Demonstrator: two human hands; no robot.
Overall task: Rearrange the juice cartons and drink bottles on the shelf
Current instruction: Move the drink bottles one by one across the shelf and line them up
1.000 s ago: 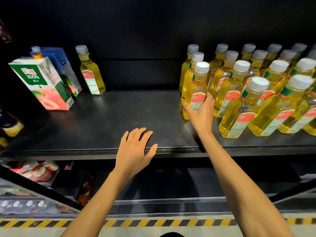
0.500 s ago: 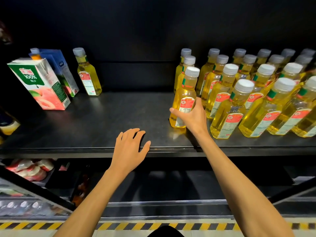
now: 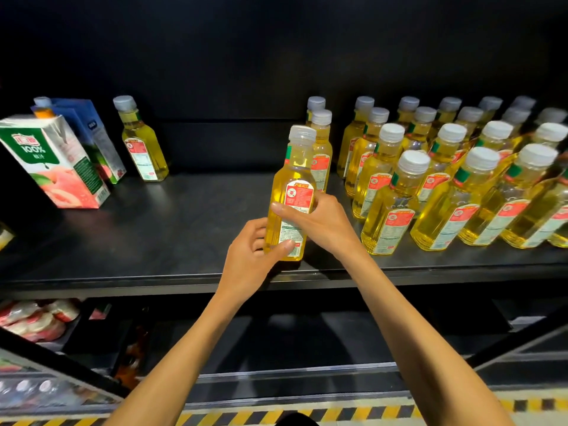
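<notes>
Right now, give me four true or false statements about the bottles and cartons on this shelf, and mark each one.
1. The left hand and the right hand both hold the same yellow bottle. True.
2. The peach carton stands at the right end of the shelf. False: it stands at the left end.
3. A lone bottle stands just right of the blue carton. True.
4. The grouped bottles on the right have red caps. False: their caps are white.

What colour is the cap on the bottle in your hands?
White cap on the bottle, head view.
</notes>
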